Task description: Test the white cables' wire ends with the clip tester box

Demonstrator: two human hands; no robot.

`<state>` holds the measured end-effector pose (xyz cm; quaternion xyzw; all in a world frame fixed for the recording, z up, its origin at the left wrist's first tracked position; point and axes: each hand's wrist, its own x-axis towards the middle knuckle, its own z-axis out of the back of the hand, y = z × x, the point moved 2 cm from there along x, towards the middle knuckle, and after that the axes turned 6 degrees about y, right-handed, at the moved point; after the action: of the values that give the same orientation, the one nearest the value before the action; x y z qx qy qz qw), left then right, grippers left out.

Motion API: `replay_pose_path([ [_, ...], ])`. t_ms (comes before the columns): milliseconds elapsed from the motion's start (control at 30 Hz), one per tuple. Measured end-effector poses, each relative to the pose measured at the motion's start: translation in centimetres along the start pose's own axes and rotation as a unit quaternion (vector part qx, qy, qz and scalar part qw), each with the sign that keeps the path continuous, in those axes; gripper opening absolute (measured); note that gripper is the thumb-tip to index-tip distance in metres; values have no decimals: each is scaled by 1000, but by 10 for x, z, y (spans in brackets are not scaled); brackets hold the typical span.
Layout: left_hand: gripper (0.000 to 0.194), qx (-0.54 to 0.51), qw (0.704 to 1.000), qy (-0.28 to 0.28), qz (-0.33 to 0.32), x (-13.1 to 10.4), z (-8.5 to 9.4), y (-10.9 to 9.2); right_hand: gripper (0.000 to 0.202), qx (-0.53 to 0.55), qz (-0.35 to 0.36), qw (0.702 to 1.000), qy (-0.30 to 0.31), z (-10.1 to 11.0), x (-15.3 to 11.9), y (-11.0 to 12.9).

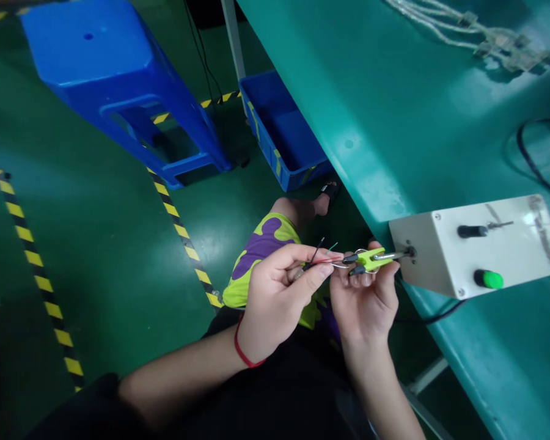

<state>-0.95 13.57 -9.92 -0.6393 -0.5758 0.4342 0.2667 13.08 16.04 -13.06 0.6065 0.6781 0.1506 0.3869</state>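
My left hand (277, 299) is closed, thumb against fingers, on several thin wires (324, 261) in red, black, green and pale colours. Their ends stick out toward a yellow-green spring clip (372, 261) with black tips. Around that clip curl the thumb and fingers of my right hand (364, 305), palm up. The clip sits on a metal shaft (396, 255) coming out of the end of a white control box (495, 244). Whether the wires lie between the clip's tips is too small to tell.
The box, with a black knob (472, 231), toggle switch and green knob (491, 279), stands at the edge of the green table (371, 110). Clear cables (499, 46) lie at the back. A blue crate (263, 131) and blue stool (96, 55) stand on the floor.
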Motion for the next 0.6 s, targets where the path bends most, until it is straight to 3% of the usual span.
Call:
replay_pose_path([
  [233,5,17,999,11,33,0,-3,-1,34,-37,10,999,-3,1,-1,2],
  [600,11,57,998,1,30,-3,-4,2,34,-41,10,999,7,1,-1,2],
])
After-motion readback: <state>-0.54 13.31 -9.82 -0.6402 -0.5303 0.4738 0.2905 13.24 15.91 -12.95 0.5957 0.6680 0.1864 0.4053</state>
